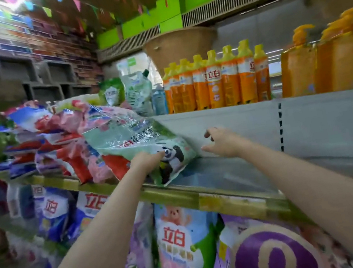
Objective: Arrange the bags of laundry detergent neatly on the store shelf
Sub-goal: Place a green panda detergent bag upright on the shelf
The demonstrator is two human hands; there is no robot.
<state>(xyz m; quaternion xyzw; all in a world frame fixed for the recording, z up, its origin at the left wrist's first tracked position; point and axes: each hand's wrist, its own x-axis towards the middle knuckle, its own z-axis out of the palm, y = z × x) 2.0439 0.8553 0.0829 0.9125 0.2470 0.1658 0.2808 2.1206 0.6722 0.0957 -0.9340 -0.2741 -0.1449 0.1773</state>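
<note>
From the head camera, the step in hand looks like the placing of one bag: the left hand (149,161) grips the lower end of a green bag of detergent with a panda printed on it (134,140), fingers curled over its front near the panda, and the bag lies tilted, its lower corner resting on the middle shelf (225,179) and its upper part leaning back on the heap of bags (55,140) to its left. The right hand (223,143) holds nothing; its fingers are spread and loosely bent, just beside the right edge of the green bag, over the bare stretch of shelf near the back panel, and I cannot tell whether it touches either. The next move, as I judge it, calls for the right hand to take the bag's free side so that both hands can square it up on the open shelf space, while the heap is kept from sliding. Counted: one bag in hand; the heap holds several red, pink and blue bags, too jumbled and blurred to number. On the top shelf stand about eight orange bottles with yellow caps (215,80), some three larger orange pump bottles (326,57) to their right, and two pale green pouches (126,93). The lower shelf shows more bags (180,245) standing in a row, partly hidden.
</note>
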